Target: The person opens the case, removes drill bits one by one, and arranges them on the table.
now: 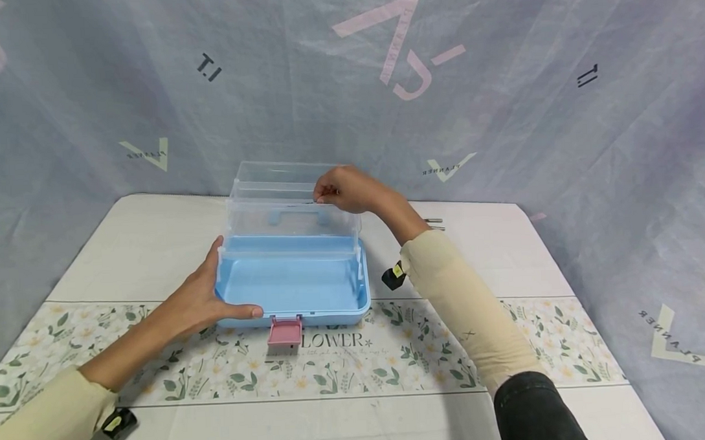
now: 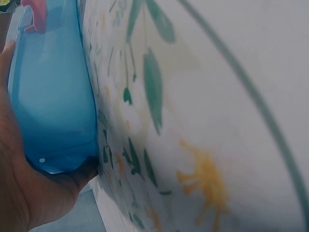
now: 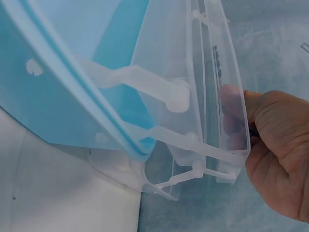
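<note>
A light-blue plastic storage box (image 1: 293, 283) stands open, its clear trays (image 1: 294, 222) raised on white link arms (image 3: 178, 140) at the back. My left hand (image 1: 200, 300) grips the box's left end, thumb along the front rim and fingers round the side. At the top tray's right end, my right hand (image 1: 351, 189) has its fingertips inside the tray, curled on a thin dark drill bit (image 3: 217, 62) with a twisted shape. Through the clear wall the fingers (image 3: 231, 116) show blurred. A pink latch (image 1: 285, 331) hangs down at the front.
Two thin metal rods (image 1: 434, 221) lie on the table behind my right forearm, partly hidden by it. A white cloth with a floral band (image 1: 206, 374) covers the table. A grey-blue printed curtain (image 1: 289, 86) hangs close behind the box.
</note>
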Tool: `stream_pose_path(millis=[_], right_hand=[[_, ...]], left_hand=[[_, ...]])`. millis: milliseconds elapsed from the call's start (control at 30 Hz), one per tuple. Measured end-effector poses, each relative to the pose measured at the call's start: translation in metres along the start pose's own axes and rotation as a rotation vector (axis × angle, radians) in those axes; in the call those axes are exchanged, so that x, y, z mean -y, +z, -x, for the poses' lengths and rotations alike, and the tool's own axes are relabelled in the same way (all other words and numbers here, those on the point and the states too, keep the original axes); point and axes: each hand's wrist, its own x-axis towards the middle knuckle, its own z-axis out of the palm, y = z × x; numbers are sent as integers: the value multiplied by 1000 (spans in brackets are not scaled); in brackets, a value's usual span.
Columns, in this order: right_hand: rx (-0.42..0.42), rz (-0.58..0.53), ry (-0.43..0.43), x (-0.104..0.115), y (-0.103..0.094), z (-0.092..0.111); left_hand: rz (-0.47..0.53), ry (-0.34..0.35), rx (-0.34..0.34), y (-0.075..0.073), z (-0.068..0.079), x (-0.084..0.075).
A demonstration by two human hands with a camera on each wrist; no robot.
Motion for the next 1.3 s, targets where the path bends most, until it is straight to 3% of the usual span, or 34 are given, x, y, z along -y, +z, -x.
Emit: stream_pose_path(millis=[400, 800, 1300], right_hand=[[-2, -65, -29, -7, -7, 13], [-69, -41, -21, -8, -17, 40], [-137, -55, -18, -27, -16, 77]], left_hand=[[1, 0, -1, 0, 0, -1], [2, 6, 4, 0, 1, -1], [-4, -3, 7, 2, 0, -1]])
